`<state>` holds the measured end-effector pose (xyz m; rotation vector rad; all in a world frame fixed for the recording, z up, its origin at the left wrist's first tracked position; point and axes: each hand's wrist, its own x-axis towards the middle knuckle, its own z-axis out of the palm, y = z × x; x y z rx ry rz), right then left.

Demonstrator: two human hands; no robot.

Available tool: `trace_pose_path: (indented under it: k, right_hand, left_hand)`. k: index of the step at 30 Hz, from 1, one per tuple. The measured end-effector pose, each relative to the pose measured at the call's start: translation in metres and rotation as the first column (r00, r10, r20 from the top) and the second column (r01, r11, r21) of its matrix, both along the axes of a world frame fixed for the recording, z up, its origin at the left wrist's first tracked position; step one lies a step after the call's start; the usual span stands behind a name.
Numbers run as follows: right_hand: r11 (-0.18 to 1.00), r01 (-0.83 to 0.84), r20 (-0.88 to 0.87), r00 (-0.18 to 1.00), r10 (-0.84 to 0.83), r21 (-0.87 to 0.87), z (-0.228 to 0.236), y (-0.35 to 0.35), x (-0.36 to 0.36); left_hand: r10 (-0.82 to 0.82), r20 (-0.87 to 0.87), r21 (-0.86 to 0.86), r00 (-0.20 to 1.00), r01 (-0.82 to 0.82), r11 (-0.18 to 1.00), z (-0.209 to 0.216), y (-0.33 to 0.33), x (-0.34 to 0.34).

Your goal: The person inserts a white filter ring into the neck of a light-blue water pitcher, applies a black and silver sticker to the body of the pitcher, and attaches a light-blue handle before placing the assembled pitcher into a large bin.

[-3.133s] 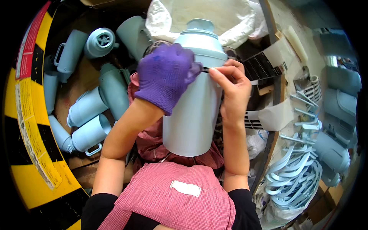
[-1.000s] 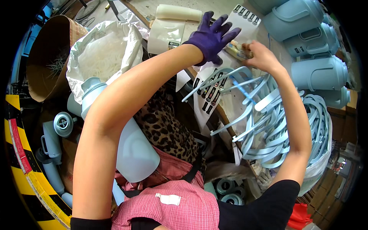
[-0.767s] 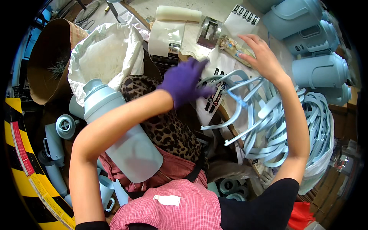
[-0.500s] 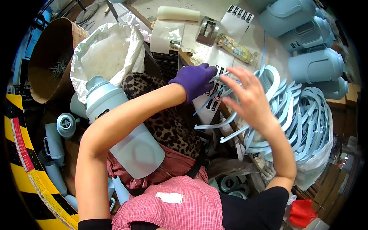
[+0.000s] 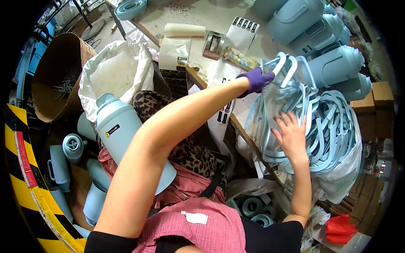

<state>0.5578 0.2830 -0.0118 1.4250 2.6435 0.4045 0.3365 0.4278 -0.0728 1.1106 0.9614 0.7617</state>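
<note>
My left hand [image 5: 256,80], in a purple glove, is closed at the upper left side of a heap of curved light blue plastic handles [image 5: 311,126]. Its fingers meet the end of one light blue handle [image 5: 279,64]; the grip itself is partly hidden. My bare right hand [image 5: 291,137] is spread over the front of the heap, fingers apart, and appears to hold nothing. Clear film seems to lie around the handles on the left. Across my lap, partly behind my left forearm, rests a light blue jug body [image 5: 122,126] with a dark label.
Light blue jugs [image 5: 337,65] lie stacked at the right of the worktable [image 5: 177,12]. A tape dispenser [image 5: 213,45], label sheets [image 5: 242,31] and a film roll [image 5: 184,30] lie there too. At left stand a white sack [image 5: 120,67], a cardboard drum [image 5: 52,80] and a striped barrier [image 5: 25,168].
My left hand has moved right to the heap. My right hand has dropped lower onto the handles. The loose handles that stuck out leftward are now gathered in. The view has shifted slightly.
</note>
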Motion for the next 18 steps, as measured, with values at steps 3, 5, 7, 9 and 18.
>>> trace_pose_path:
  k: [3,5,7,9,18]
  right_hand:
    - [0.999,0.043,0.131,0.991,-0.041,-0.011,-0.04,-0.001,0.023]
    - [0.981,0.165,0.072,0.985,-0.159,-0.098,-0.053,-0.001,0.027]
    - [0.994,0.098,-0.017,0.995,-0.098,-0.044,-0.047,-0.006,0.025]
    - [0.99,0.138,-0.005,0.99,-0.138,-0.042,-0.028,-0.014,0.02]
    - [0.181,-0.095,-0.197,0.673,-0.713,-0.979,-0.085,-0.201,0.101]
  left_hand:
    - [-0.005,-0.618,0.299,0.786,0.24,0.924,0.006,-0.027,-0.039]
    - [0.15,-0.556,0.537,0.817,0.216,0.815,0.006,-0.06,-0.094]
    - [0.129,-0.441,0.434,0.888,0.085,0.897,0.01,-0.081,-0.179]
    - [0.328,-0.576,0.544,0.748,0.052,0.837,0.01,-0.098,-0.285]
    - [0.085,-0.918,0.226,0.388,0.334,0.915,-0.069,-0.211,-0.561]
